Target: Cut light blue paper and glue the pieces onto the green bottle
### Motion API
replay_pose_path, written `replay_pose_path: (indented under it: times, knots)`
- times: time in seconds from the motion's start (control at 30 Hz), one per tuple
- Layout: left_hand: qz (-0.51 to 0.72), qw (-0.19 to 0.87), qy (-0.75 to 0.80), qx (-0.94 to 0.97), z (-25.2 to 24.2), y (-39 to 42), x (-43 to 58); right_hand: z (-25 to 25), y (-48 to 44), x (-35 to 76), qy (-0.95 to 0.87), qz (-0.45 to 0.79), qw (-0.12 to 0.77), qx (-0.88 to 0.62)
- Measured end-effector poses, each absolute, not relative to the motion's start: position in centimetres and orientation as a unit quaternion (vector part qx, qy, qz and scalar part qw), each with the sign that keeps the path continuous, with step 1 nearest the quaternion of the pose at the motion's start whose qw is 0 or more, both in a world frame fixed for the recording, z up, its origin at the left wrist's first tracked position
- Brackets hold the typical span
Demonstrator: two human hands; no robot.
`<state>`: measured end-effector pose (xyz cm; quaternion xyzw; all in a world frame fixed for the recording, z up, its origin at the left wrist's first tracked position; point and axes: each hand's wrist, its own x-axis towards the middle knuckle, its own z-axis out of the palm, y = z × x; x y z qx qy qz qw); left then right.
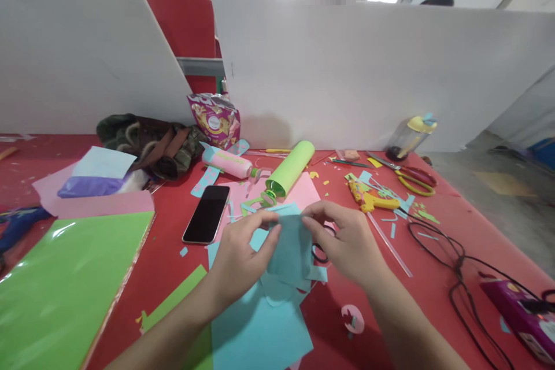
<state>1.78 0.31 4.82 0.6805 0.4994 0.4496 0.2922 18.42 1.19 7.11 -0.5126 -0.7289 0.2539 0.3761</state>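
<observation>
Between my two hands a small sheet of blue paper is held up by its top corners. My left hand pinches its left corner with thumb and forefinger. At the right corner, my right hand does the same. Below it, larger blue paper lies on the red table with smaller cut pieces on top. Partly behind the right fingers are the black handles of scissors. Just beyond the hands lies a bottle wrapped in green paper, on pink paper.
A phone and a pink-wrapped bottle lie left of centre. Green sheets cover the left side. At right are a yellow glue gun, its black cable, pliers, a purple power strip and paper scraps. A white partition stands behind.
</observation>
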Motion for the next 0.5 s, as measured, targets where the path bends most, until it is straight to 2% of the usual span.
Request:
replay_pose_path:
  times: [0.13,0.3,0.37,0.5]
  knots:
    - [0.470,0.314,0.488,0.666,4.9,0.3,1.7,7.5,1.2,18.9,-0.718,0.252,0.379,-0.526]
    - [0.503,0.362,0.488,0.615,4.9,0.5,1.4,7.8,1.1,19.9,-0.680,0.355,0.388,-0.511]
    - [0.516,0.431,0.488,0.556,5.0,0.6,1.4,7.9,1.1,20.1,-0.666,0.390,0.397,-0.497]
    - [0.473,0.652,0.419,0.419,5.7,0.8,1.6,7.9,1.1,19.5,-0.668,0.431,0.415,-0.442]
